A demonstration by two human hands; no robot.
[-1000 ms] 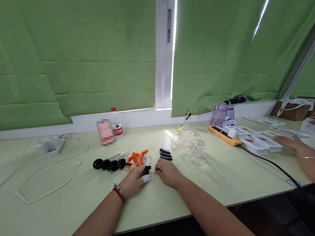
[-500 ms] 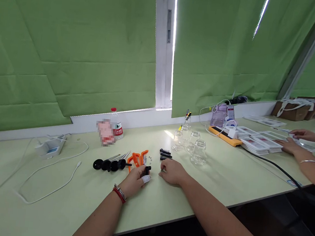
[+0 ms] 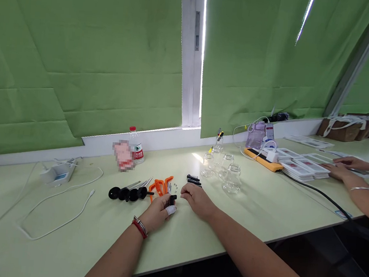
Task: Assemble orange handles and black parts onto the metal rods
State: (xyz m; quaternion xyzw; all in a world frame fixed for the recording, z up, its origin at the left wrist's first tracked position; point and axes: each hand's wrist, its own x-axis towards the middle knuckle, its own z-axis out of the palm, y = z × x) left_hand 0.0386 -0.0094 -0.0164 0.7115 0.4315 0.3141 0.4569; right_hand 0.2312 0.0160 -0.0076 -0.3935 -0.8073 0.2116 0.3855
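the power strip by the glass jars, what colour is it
The power strip is yellow-orange with a black section on top; it shows best in the head view.

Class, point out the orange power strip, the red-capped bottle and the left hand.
Power strip point(image 3: 262, 160): head view, casing.
Bottle point(image 3: 133, 128): head view, red cap.
Left hand point(image 3: 158, 211): head view, back.

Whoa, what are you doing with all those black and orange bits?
The left hand is holding a small black part. The right hand is close by with its fingers bunched, but you can't see whether it holds anything. Orange pieces and round black pieces lie on the table, and clear jars stand farther back. Off to the right, another person's hands are by some white stacks.
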